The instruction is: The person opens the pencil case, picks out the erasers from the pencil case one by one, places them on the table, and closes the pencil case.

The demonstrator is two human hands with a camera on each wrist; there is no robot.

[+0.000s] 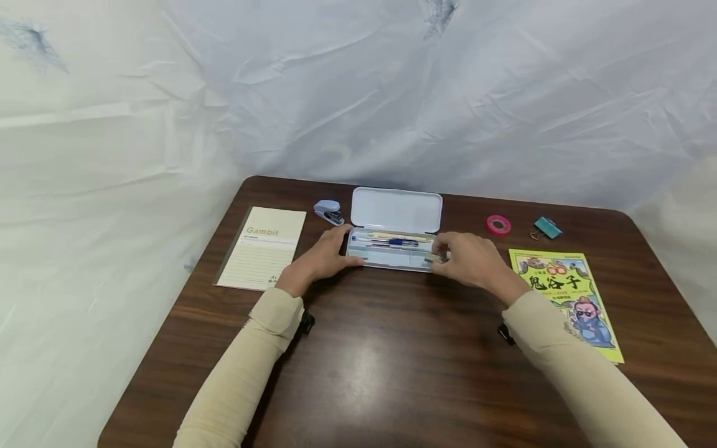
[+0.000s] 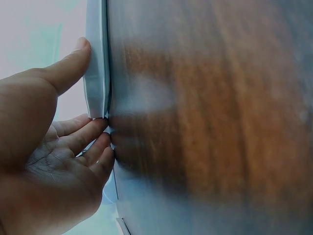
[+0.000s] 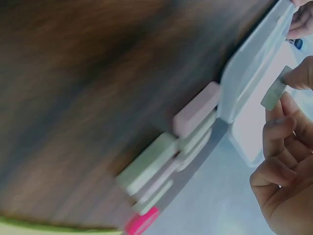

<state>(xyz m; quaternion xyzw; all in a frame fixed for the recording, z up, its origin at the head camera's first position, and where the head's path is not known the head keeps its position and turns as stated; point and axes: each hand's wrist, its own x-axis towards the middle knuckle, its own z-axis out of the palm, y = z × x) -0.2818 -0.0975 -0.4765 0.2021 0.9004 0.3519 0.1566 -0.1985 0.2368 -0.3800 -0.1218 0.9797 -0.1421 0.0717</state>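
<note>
An open pale-blue pencil case (image 1: 396,210) lies on the table, its lid tipped back. Several pens and pencils (image 1: 399,236) lie in its rear section. My left hand (image 1: 322,254) holds the case's left end, thumb (image 2: 78,61) on the front edge and fingers at the side. At the right end, my right hand (image 1: 470,258) pinches a small grey-green eraser (image 3: 276,90) between thumb and fingers, over the front compartment. Pink and green erasers (image 3: 196,110) lie on the table beside the case in the right wrist view; the right hand hides them in the head view.
Left of the case are a notebook (image 1: 263,249) and a light-blue stapler (image 1: 328,211). On the right are a pink tape roll (image 1: 498,224), a teal binder clip (image 1: 547,228) and a yellow comic-style book (image 1: 566,298). A white sheet (image 1: 392,93) hangs behind the table.
</note>
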